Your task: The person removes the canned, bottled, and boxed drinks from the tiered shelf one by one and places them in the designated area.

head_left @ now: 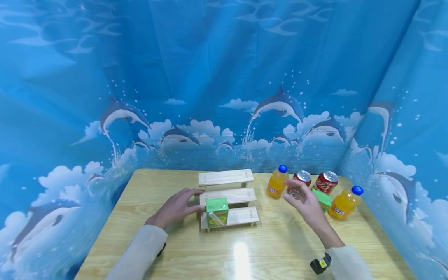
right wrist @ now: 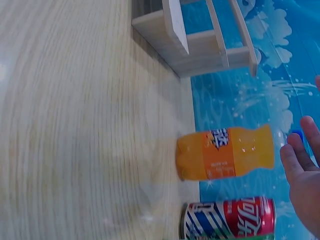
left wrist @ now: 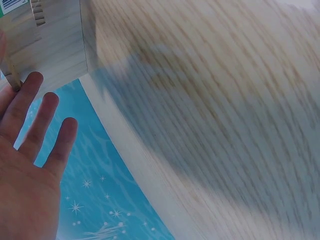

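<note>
A small three-tier wooden step shelf (head_left: 241,195) stands near the middle of the table. A green juice box (head_left: 217,212) with a straw on its front sits upright on the lowest tier, at its left end. My left hand (head_left: 176,207) is at the shelf's left side, thumb and index fingertips right at the tier ends; its other fingers (left wrist: 37,135) are stretched out in the left wrist view. My right hand (head_left: 306,204) holds nothing. Its fingers spread apart close to an orange soda bottle (head_left: 276,182) with a blue cap and a red soda can (head_left: 302,177).
Right of the shelf, another red can (head_left: 326,182), a second green juice box (head_left: 322,199) and a second orange soda bottle (head_left: 344,203) stand close together. A blue dolphin-print curtain (head_left: 224,116) surrounds the table's back and sides.
</note>
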`<state>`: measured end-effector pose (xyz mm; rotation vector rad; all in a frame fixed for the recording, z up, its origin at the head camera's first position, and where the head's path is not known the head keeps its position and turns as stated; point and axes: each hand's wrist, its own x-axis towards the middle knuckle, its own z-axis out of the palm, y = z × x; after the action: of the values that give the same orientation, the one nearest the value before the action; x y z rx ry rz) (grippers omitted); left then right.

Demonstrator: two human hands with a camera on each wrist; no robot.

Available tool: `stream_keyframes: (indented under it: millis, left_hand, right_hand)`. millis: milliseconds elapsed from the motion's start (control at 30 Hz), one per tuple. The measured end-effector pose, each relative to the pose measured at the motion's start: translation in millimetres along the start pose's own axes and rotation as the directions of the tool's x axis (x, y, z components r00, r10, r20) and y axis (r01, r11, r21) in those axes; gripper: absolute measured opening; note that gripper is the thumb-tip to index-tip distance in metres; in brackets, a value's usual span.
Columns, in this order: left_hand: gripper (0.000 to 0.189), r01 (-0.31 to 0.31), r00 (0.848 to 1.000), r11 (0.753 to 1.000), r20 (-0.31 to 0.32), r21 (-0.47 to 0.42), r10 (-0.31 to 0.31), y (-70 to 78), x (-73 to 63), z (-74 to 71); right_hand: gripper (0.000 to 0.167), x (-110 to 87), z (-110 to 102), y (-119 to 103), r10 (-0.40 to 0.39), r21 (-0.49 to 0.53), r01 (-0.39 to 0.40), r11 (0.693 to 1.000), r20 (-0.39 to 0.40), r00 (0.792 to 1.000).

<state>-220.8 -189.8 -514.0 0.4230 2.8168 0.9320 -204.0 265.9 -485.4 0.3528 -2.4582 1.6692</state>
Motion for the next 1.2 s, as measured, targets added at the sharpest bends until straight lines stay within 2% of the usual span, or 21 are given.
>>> stream_keyframes:
  millis: [200, 600, 900, 1200]
  left_hand:
    - [0.066, 0.001, 1.000, 1.000, 0.000, 0.004, -0.001, 1.9, -0.3, -1.1]
    - [0.066, 0.019, 1.000, 1.000, 0.005, 0.015, -0.019, 3.0, -0.2, -1.1]
    - [0.066, 0.009, 1.000, 1.000, 0.003, 0.015, -0.009, 3.3, 0.0, -0.9]
    - [0.066, -0.009, 1.000, 1.000, -0.001, 0.013, 0.009, 0.6, -0.4, -0.2]
  right_hand:
    - [0.053, 2.3, 15, -6, -0.007, 0.004, 0.007, 1.000, 0.030, 1.000]
    - [0.051, 6.8, 44, -14, -0.022, 0.093, 0.012, 0.996, 0.107, 0.994]
    - [0.054, 7.8, 64, -22, -0.094, 0.139, 0.072, 0.988, 0.159, 0.983]
    - [0.056, 7.4, 91, -33, -0.082, 0.175, 0.038, 0.984, 0.250, 0.965]
